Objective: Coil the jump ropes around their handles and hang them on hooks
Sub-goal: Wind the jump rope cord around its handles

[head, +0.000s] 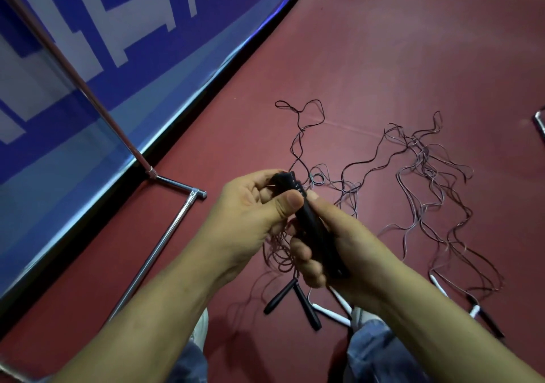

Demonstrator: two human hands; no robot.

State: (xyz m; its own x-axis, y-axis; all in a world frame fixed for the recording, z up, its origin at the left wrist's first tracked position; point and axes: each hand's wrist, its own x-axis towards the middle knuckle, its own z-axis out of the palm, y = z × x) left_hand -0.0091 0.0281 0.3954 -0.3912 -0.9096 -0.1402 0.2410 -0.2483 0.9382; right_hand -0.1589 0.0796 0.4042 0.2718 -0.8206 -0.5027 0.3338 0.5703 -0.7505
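Note:
My right hand (345, 247) grips a pair of black jump-rope handles (317, 235) held together, pointing up and away from me. My left hand (253, 208) holds the top end of the handles, thumb pressed on them, where thin dark rope is wound. Loose loops of that rope (280, 253) hang below my left palm. More thin ropes (424, 182) lie tangled on the red floor beyond my hands. Other black handles (278, 295) and white handles (330, 313) lie on the floor under my wrists.
A chrome rack with a slanted pole (88, 93) and floor bars (156, 253) stands to the left, in front of a blue and white banner (124, 28). Another chrome piece (540, 120) shows at the right edge. My shoes and jeans (371, 350) are at the bottom.

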